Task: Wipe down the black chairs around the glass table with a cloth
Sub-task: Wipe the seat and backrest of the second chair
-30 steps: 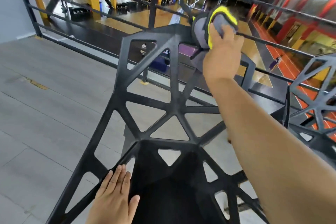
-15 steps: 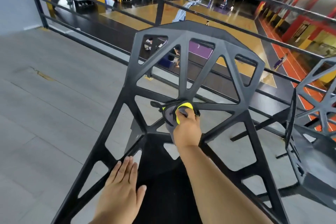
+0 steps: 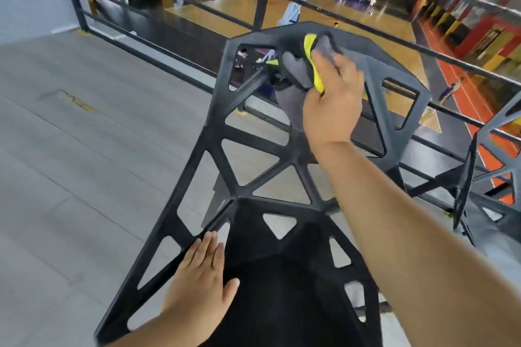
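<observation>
Up at the top rim of the nearest black chair [image 3: 287, 276], seen from the head camera: gripping a grey-and-yellow cloth [image 3: 298, 70] in the right hand [image 3: 334, 104], fingers curled round it, pressing it onto the backrest's upper bars. Down at that chair's left seat edge, bracing with the left hand [image 3: 200, 279], flat, straight-fingered, holding nothing. Probably mid-wipe: lower struts and seat likely left, plus a second black chair [image 3: 490, 220] to the right. Matte, angular open lattice; no obvious grime
</observation>
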